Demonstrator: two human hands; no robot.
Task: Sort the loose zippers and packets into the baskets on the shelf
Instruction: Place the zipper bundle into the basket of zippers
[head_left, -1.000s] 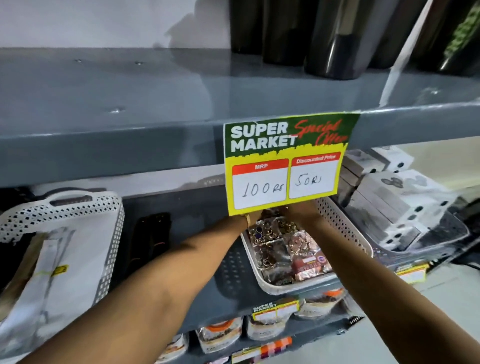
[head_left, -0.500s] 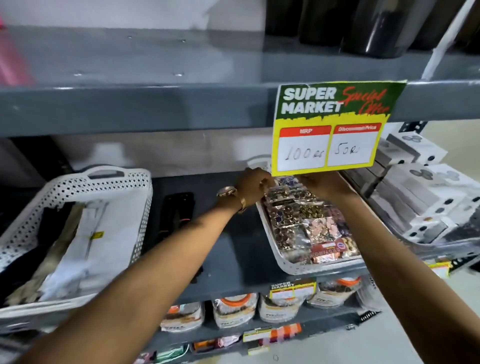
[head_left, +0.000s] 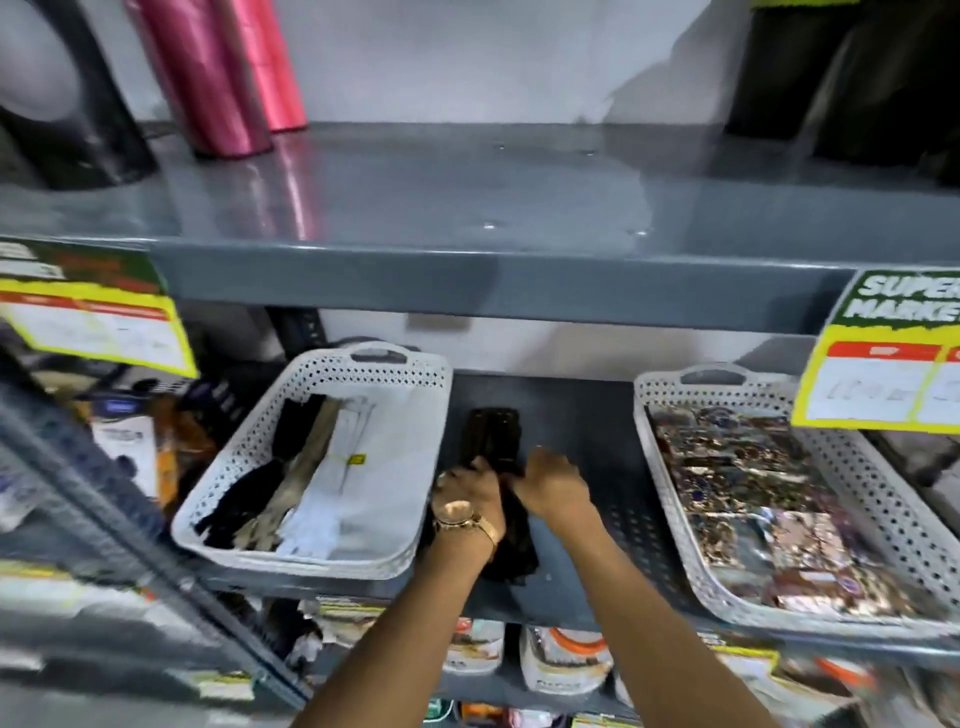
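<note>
Lying on the bare shelf (head_left: 597, 415) between two white baskets is a bunch of black zippers (head_left: 493, 441). Its long side runs front to back, away from the person. Both hands sit on the near part of it. The left hand (head_left: 467, 493) looks closed around the bunch. The right hand (head_left: 553, 480) presses on it with bent fingers, but I cannot tell if it grips. The left basket (head_left: 415, 519), already holding black, tan and white zippers, is just beside the left hand, so that hand is nearer. The right basket (head_left: 670, 499) holds shiny packets (head_left: 753, 499), too many to count.
</note>
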